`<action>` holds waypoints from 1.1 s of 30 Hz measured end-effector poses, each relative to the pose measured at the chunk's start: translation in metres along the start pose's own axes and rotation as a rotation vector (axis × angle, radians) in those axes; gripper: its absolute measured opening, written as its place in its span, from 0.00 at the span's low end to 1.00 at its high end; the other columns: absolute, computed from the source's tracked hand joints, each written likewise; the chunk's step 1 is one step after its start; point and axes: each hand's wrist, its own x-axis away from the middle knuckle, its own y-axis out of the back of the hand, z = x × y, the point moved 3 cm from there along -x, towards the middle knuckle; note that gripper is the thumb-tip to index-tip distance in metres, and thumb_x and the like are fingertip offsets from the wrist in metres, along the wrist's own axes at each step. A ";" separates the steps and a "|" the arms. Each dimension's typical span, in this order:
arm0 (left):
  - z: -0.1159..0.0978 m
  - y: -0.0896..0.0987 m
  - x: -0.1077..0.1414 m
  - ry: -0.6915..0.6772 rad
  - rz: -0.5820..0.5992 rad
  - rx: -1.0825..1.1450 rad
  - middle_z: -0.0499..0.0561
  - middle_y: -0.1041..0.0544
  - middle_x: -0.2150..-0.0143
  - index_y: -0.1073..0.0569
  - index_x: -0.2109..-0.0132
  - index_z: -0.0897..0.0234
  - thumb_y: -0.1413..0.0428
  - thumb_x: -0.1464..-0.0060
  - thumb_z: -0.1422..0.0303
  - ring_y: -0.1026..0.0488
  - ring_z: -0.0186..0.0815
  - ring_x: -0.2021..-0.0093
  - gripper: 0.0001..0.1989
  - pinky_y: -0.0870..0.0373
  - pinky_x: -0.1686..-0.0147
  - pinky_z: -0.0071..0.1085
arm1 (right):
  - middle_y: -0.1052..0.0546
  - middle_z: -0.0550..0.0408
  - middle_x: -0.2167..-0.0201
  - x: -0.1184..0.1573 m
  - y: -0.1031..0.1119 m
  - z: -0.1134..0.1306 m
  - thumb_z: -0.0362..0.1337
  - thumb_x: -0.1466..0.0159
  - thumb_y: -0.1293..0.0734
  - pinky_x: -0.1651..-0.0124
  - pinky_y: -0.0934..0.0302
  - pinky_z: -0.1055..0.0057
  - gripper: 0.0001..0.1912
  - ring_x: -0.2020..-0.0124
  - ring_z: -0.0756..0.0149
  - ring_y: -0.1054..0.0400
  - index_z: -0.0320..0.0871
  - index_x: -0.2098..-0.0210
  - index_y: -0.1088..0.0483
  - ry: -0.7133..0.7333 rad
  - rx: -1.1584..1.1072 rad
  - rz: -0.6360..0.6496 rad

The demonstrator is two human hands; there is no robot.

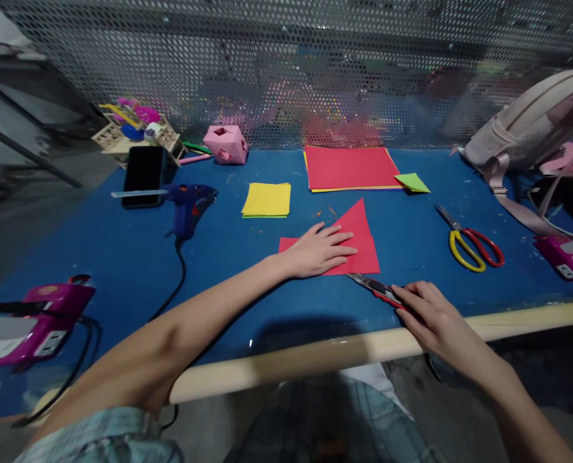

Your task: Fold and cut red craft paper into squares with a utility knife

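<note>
My left hand (321,251) lies flat with fingers spread on a sheet of red paper (363,247). The paper is folded so that one pointed corner stands out toward the back, and part of it is covered by the hand. In my right hand (428,315) is a utility knife (375,288) with a red and black handle. Its blade tip is at the paper's front edge; whether it touches the paper I cannot tell. Scissors (469,244) with one yellow and one red handle lie to the right of the paper.
Yellow paper squares (267,200), a red sheet stack (351,168) and a folded green paper (413,182) lie behind. Leftward are a blue glue gun (187,206), a phone (144,173) and a pink paper ball (227,144). Purple power strips (49,318) flank both sides; a bag (518,125) stands right.
</note>
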 end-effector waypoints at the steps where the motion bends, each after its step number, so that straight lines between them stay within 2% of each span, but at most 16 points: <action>1: 0.000 -0.001 0.000 -0.002 -0.001 0.001 0.48 0.42 0.30 0.36 0.36 0.48 0.59 0.31 0.56 0.48 0.45 0.30 0.21 0.53 0.36 0.49 | 0.29 0.45 0.59 0.000 0.000 0.001 0.36 0.31 0.40 0.57 0.33 0.60 0.19 0.59 0.58 0.33 0.45 0.41 0.34 0.002 0.005 -0.005; 10: 0.001 -0.001 0.000 -0.008 -0.003 -0.002 0.47 0.43 0.30 0.36 0.36 0.48 0.59 0.31 0.56 0.48 0.45 0.31 0.21 0.53 0.36 0.49 | 0.29 0.46 0.61 0.003 -0.001 0.017 0.34 0.31 0.41 0.60 0.34 0.61 0.19 0.61 0.57 0.34 0.44 0.41 0.35 0.012 0.039 -0.033; 22: 0.002 -0.002 0.001 -0.015 -0.018 -0.003 0.48 0.42 0.30 0.36 0.36 0.48 0.59 0.32 0.56 0.48 0.44 0.30 0.21 0.54 0.35 0.49 | 0.29 0.45 0.60 -0.002 -0.007 0.019 0.33 0.31 0.41 0.59 0.33 0.60 0.19 0.60 0.57 0.34 0.43 0.42 0.36 0.007 0.010 -0.034; 29: 0.005 -0.007 0.004 -0.060 -0.113 0.006 0.47 0.37 0.32 0.31 0.39 0.48 0.63 0.31 0.55 0.44 0.43 0.32 0.22 0.50 0.36 0.47 | 0.29 0.43 0.57 -0.002 -0.010 0.024 0.32 0.32 0.41 0.54 0.33 0.57 0.19 0.56 0.56 0.36 0.40 0.42 0.36 -0.080 -0.013 0.035; 33: 0.011 -0.008 0.005 -0.075 -0.088 0.033 0.46 0.38 0.32 0.33 0.38 0.48 0.64 0.31 0.53 0.44 0.43 0.32 0.23 0.51 0.35 0.47 | 0.30 0.42 0.57 -0.001 -0.009 0.025 0.32 0.32 0.41 0.53 0.34 0.54 0.20 0.55 0.55 0.37 0.36 0.42 0.35 -0.134 -0.018 0.091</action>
